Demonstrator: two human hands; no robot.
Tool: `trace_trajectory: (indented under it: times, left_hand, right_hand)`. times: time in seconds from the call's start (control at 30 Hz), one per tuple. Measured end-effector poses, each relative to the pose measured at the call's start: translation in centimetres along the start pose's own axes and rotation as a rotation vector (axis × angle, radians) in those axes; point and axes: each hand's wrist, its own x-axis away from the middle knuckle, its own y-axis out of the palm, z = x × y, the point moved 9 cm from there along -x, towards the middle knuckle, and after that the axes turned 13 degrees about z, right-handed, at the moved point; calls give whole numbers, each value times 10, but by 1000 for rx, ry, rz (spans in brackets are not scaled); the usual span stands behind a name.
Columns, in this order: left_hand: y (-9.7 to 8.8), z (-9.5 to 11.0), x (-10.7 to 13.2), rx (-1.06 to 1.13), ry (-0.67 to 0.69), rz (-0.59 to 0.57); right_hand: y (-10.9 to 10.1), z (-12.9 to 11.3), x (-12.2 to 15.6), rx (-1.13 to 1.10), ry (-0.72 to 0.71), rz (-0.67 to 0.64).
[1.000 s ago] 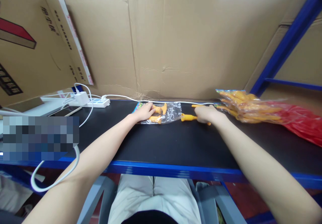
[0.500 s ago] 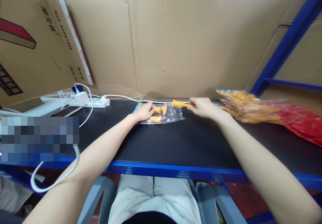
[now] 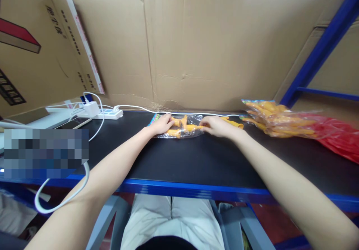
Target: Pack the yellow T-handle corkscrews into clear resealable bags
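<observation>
A clear plastic bag [image 3: 182,134] lies flat on the black table, with a coloured label at its left end. Orange plastic pieces [image 3: 176,121] show in it. My left hand [image 3: 162,124] grips the bag's left part, fingers curled over the pieces. At the bag's right end, my right hand [image 3: 214,125] pinches the thin end of a ribbed orange plastic piece [image 3: 193,127], whose wide end points left among the others. Whether that piece is fully inside the film I cannot tell. Another orange piece with a flared end [image 3: 238,125] lies just right of my right hand.
More bagged orange pieces [image 3: 270,117] and a red plastic bag [image 3: 336,134] lie at the right. A white power strip [image 3: 110,114] with cables stands at the left. Cardboard [image 3: 210,48] walls the back; a blue edge [image 3: 179,189] runs along the front.
My right hand has moved left and slightly down, carrying the orange piece to the bag. An orange piece on the table behind it now shows. My left hand has stayed in place.
</observation>
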Motion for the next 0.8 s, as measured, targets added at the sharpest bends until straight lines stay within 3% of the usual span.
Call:
trace_trajectory:
  times: [0.2,0.43,0.8]
  left_hand:
    - [3,5,-1,45,49,-1]
    - [22,5,6,41,43,-145]
    - [20,0,13,22,-51,-333]
  right_hand:
    - [9,7,0,30,37,-26]
    - [-7,32,6,255,198,-44]
    - [11,32,13,-226,173,-279]
